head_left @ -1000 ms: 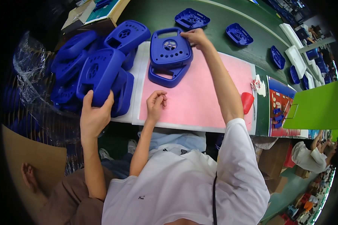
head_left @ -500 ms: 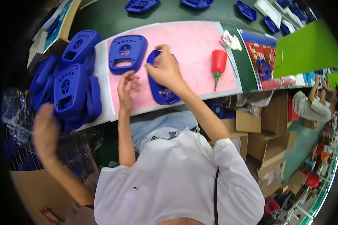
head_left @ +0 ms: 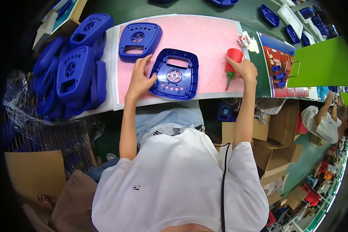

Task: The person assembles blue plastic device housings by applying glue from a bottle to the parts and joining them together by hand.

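Blue housing [head_left: 187, 75] is sitting hollow side up right in front of the person, ribs and inner walls showing, round grille in the middle. Everything's on a long green worktable [head_left: 127, 9] that runs off past the far side, with a pink sheet [head_left: 205, 38] spread over the near part, and the housing is down by that sheet's near edge. Off to the left there's a messy pile of blue housings [head_left: 75, 73], leaning on each other every which way, with clear plastic wrap [head_left: 19, 96] bunched up beside it. Over on the right a lime-green panel [head_left: 323, 63] sticks up, and some open cardboard boxes [head_left: 284, 120] are down below table level. Second housing [head_left: 149, 42] lies face up on the pink, between the pile and the hollow-side-up one. Left hand [head_left: 140, 82] has its thumb against the near one's left wall, fingers spread away from the thumb, tips right by the second one's corner. Right hand [head_left: 244, 69] is clamped around a red bottle [head_left: 234, 56], thumb across the front, green nozzle toward the person; can't really see the other fingertips. Crumpled wrapper [head_left: 244, 39] is just beyond the bottle.
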The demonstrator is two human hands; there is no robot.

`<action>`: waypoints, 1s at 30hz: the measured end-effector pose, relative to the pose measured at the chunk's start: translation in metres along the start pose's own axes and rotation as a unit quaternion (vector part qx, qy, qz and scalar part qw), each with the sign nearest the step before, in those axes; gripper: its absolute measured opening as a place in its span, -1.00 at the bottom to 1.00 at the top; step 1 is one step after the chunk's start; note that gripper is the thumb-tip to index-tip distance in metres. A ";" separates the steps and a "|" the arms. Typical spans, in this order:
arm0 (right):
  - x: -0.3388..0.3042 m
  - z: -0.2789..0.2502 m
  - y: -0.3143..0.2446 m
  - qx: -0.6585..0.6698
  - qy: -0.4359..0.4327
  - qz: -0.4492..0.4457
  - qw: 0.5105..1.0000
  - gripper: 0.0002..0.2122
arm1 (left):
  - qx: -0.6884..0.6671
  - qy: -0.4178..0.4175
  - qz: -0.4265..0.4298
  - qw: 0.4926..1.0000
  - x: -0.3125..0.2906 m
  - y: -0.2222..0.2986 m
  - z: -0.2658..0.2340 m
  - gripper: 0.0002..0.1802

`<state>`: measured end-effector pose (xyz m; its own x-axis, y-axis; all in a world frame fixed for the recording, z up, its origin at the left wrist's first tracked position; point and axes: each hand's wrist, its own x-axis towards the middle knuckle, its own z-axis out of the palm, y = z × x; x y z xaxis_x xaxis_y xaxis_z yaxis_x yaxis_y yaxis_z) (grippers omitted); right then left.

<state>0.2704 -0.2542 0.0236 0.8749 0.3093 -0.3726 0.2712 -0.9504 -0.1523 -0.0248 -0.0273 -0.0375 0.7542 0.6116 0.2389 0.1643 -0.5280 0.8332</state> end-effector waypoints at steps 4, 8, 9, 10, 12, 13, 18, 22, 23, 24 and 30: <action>0.020 0.024 0.013 0.165 -0.034 -0.014 0.986 -0.26 | 0.016 -0.035 -0.095 0.995 0.018 -0.008 0.001 -0.66; 0.015 0.024 0.022 0.474 -0.097 -0.010 0.875 -0.40 | 0.045 -0.064 -0.113 0.991 0.007 -0.010 -0.001 -0.76; 0.009 0.023 0.022 0.557 -0.121 -0.017 0.822 -0.46 | 0.058 -0.071 -0.105 0.990 0.000 -0.011 -0.002 -0.73; 0.002 0.030 0.016 0.553 -0.129 -0.021 0.823 -0.46 | 0.061 -0.064 -0.112 0.990 -0.005 -0.012 -0.004 -0.73; -0.022 0.043 -0.012 0.743 -0.054 -0.144 0.651 -0.51 | 0.059 -0.019 -0.032 0.998 -0.012 -0.009 -0.003 -0.70; -0.024 0.053 -0.020 0.754 -0.095 -0.196 0.620 -0.52 | 0.070 -0.003 -0.008 0.997 -0.015 -0.011 -0.002 -0.69; -0.055 0.094 -0.093 0.776 -0.005 -0.238 0.585 -0.54 | 0.060 0.043 0.034 0.997 -0.021 -0.016 -0.003 -0.73; -0.050 0.110 -0.101 0.770 0.020 -0.235 0.593 -0.51 | 0.048 0.028 0.039 0.998 -0.023 -0.020 -0.003 -0.72; -0.051 0.110 -0.101 0.764 0.030 -0.235 0.600 -0.51 | 0.048 0.028 0.038 0.998 -0.022 -0.020 -0.003 -0.82; -0.051 0.111 -0.102 0.763 0.026 -0.236 0.601 -0.51 | 0.048 0.028 0.036 0.998 -0.022 -0.019 -0.003 -0.85; -0.055 0.116 -0.105 0.740 0.051 -0.245 0.625 -0.53 | 0.038 0.036 0.043 0.998 -0.023 -0.020 -0.004 -0.83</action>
<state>0.1475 -0.1678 -0.0459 0.8737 0.4764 0.0984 -0.0862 0.3508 -0.9325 -0.0475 -0.0284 -0.0577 0.7200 0.6017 0.3459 0.1512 -0.6224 0.7679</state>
